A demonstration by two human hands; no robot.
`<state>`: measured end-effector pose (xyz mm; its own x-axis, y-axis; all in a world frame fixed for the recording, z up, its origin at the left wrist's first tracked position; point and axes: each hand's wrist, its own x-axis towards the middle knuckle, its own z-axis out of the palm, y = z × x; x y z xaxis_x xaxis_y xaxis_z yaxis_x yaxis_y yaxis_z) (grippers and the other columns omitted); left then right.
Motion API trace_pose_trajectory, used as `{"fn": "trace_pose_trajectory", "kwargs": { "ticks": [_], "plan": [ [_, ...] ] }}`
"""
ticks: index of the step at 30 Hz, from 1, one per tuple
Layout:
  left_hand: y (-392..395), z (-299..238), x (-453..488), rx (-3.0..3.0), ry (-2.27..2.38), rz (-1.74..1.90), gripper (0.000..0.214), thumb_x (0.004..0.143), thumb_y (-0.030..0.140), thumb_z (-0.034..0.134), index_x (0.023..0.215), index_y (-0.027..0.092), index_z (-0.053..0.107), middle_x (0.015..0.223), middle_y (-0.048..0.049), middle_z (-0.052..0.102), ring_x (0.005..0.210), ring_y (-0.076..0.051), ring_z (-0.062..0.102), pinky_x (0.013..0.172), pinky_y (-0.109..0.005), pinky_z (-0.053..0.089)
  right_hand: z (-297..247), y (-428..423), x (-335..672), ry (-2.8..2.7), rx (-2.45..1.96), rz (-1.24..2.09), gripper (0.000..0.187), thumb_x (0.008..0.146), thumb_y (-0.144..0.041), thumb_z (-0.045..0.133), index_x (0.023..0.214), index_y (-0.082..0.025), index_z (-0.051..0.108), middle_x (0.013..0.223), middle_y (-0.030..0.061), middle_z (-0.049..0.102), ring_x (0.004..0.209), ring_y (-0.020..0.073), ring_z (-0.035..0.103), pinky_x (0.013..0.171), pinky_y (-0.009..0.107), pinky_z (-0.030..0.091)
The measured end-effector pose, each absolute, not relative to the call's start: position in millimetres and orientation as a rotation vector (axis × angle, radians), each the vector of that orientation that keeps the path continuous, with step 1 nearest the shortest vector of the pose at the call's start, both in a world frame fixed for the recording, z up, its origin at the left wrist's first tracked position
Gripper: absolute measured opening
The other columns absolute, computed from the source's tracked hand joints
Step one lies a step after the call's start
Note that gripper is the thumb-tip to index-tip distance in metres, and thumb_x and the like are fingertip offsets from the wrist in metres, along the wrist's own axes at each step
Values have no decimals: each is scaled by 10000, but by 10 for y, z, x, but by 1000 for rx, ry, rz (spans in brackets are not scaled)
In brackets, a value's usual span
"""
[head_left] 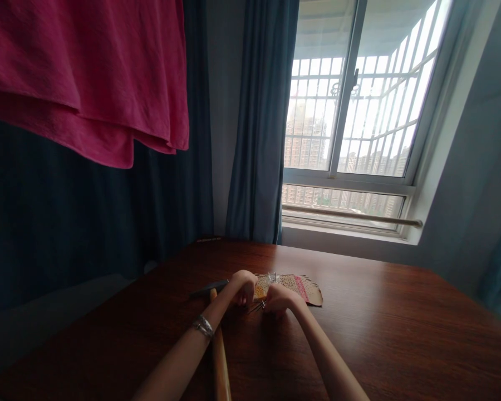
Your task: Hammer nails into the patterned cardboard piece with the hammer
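My left hand has its fingers curled downward at the left end of a patterned piece of cardboard; what they hold, if anything, is hidden. Close by on the right, my right hand is closed in front of the cardboard, and several thin metal nails stick out from its fingertips toward the left. A small clear plastic bag with a few more nails seems to lie on the cardboard behind the hands. The hammer's wooden handle passes under my left forearm, its dark head lying left of my left hand.
A brown wooden table spreads under everything. Pink cloth hangs at upper left before dark blue curtains. Beyond the table's far edge is a barred window. A thin strip-like object lies at the far left corner.
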<state>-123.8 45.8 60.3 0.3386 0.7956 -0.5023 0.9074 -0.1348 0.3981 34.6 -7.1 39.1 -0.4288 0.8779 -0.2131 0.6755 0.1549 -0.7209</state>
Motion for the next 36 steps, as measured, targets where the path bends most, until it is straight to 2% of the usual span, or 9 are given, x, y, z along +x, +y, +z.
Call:
{"fn": "trace_pose_trajectory", "kwargs": {
  "ticks": [3, 6, 8, 11, 13, 18, 22, 25, 36],
  "plan": [
    [456, 714, -1250, 1841, 1513, -544, 176, 419, 105, 740, 414, 103, 565, 477, -90, 595, 492, -243, 580, 475, -344, 469, 398, -26, 379, -2167, -1500, 1098, 168, 533, -218, 703, 433, -157, 582, 377, 6, 549, 348, 136, 520, 384, 234, 407],
    [469, 815, -1254, 1890, 1434, -266, 187, 478, 223, 741, 492, 108, 594, 493, -60, 598, 500, -210, 588, 497, -301, 471, 434, 45, 416, -2095, -1517, 919, 202, 618, -337, 665, 552, -150, 631, 464, 32, 589, 434, 178, 582, 437, 256, 433],
    [482, 836, -1233, 1957, 1483, 19, 205, 541, 292, 713, 601, 114, 629, 554, -52, 622, 547, -203, 610, 536, -285, 479, 442, 95, 438, -1984, -1544, 704, 248, 730, -363, 557, 758, -139, 659, 664, 84, 649, 614, 212, 633, 567, 288, 467],
    [500, 786, -1149, 2077, 1625, 415, 257, 607, 323, 671, 783, 136, 660, 718, -52, 665, 662, -187, 633, 613, -254, 482, 383, 153, 462, -1803, -1567, 414, 350, 822, -283, 409, 1090, -112, 555, 1032, 168, 589, 917, 237, 595, 784, 319, 432],
    [516, 712, -1080, 2108, 1660, 516, 275, 638, 315, 646, 853, 145, 668, 809, -62, 676, 731, -183, 634, 647, -237, 474, 303, 182, 474, -1738, -1563, 320, 385, 822, -229, 384, 1167, -99, 494, 1110, 181, 533, 952, 225, 575, 817, 300, 411],
    [577, 503, -979, 2149, 1590, 549, 282, 659, 283, 603, 895, 158, 694, 882, -70, 688, 817, -188, 621, 676, -227, 466, 107, 254, 504, -1708, -1539, 257, 386, 783, -140, 383, 1135, -96, 535, 1043, 145, 547, 878, 185, 584, 795, 245, 409],
    [614, 394, -970, 2137, 1550, 547, 291, 655, 274, 582, 883, 146, 709, 849, -75, 695, 771, -180, 623, 648, -224, 459, 45, 272, 511, -1758, -1523, 263, 266, 768, -153, 443, 915, -175, 663, 915, 82, 588, 840, 170, 576, 773, 229, 401],
    [612, 356, -967, 2142, 1530, 577, 306, 649, 287, 583, 889, 146, 711, 834, -75, 696, 751, -175, 620, 633, -219, 447, 43, 248, 503, -1781, -1525, 259, 209, 765, -172, 479, 782, -199, 686, 847, 60, 599, 812, 164, 562, 751, 226, 393],
    [500, 417, -918, 2195, 1548, 617, 331, 697, 383, 555, 893, 169, 715, 834, -75, 703, 780, -197, 619, 620, -225, 414, 67, 200, 477, -1756, -1542, 231, 212, 796, -193, 475, 752, -195, 683, 806, 52, 596, 749, 147, 549, 689, 210, 383]
  ]
}}
